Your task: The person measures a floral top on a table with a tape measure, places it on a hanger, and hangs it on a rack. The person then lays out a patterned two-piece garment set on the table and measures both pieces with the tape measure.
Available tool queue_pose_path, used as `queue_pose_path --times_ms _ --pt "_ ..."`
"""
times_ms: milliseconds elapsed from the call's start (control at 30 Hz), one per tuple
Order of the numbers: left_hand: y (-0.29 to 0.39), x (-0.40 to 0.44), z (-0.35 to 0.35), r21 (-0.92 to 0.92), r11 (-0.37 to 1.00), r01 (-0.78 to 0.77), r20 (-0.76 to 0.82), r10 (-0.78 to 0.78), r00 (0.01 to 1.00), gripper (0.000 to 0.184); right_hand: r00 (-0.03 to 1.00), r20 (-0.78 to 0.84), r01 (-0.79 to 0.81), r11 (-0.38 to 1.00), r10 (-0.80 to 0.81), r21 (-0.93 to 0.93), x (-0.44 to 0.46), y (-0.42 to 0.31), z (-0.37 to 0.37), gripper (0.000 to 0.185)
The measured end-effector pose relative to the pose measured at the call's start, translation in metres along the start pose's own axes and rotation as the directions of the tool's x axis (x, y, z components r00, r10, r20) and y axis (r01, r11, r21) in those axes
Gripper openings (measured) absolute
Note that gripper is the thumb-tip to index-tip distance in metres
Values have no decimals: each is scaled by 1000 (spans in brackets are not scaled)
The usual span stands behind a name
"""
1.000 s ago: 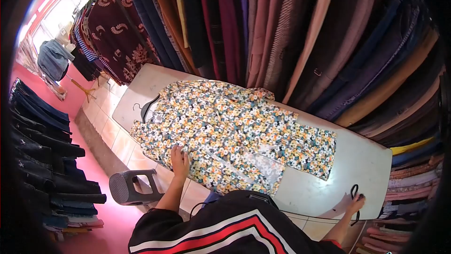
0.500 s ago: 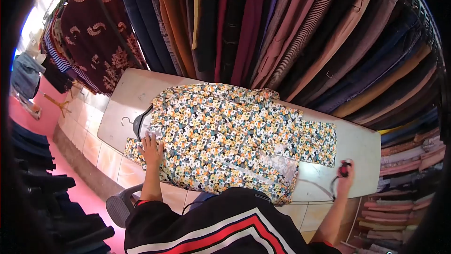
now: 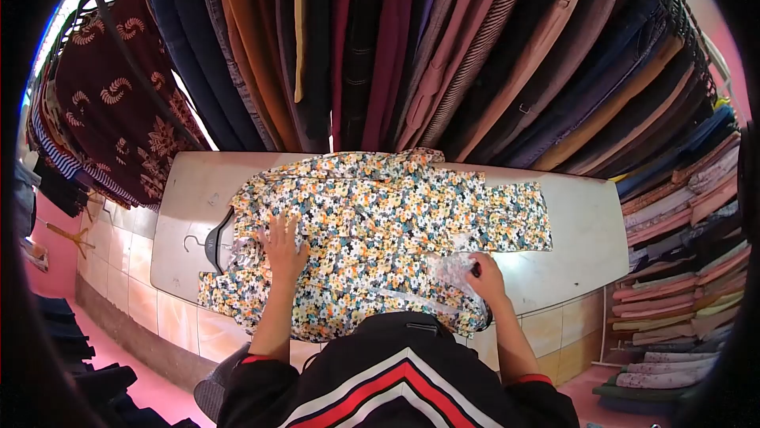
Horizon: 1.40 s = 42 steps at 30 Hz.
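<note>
Here, the floral garment (image 3: 360,242) lies beneath the splayed left hand (image 3: 283,252); the right hand (image 3: 488,277) clasps something dark (image 3: 475,270).

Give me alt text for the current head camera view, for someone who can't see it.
A floral-print garment on a black hanger lies spread across a pale table, the person's left hand resting open on it near the hanger. The right hand, over the garment's lower part, holds a small dark object. Behind the table hang trousers in a row.
</note>
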<state>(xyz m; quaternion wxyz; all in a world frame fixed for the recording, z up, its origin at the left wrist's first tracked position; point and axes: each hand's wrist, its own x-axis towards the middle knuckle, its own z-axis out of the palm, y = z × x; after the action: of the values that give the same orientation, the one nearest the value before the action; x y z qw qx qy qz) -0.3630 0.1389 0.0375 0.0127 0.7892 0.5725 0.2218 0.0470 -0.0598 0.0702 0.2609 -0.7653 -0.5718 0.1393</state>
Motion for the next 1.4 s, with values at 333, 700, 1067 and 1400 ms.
queue_pose_path --times_ms 333,700,1067,1400 --pt "-37 27 4 58 976 -212 -32 214 976 24 939 289 321 769 -184 -553 59 8 14 30" --pt "-54 11 14 -69 976 -209 182 218 959 32 786 517 559 747 -339 -359 87 -2 14 56" --pt "-66 10 -3 -48 989 -142 290 150 945 25 897 403 -1 916 178 -401 39 20 -50 41" --pt "119 -7 -6 -807 388 445 531 147 834 21 861 455 -126 771 -227 624 65 -101 53 54"
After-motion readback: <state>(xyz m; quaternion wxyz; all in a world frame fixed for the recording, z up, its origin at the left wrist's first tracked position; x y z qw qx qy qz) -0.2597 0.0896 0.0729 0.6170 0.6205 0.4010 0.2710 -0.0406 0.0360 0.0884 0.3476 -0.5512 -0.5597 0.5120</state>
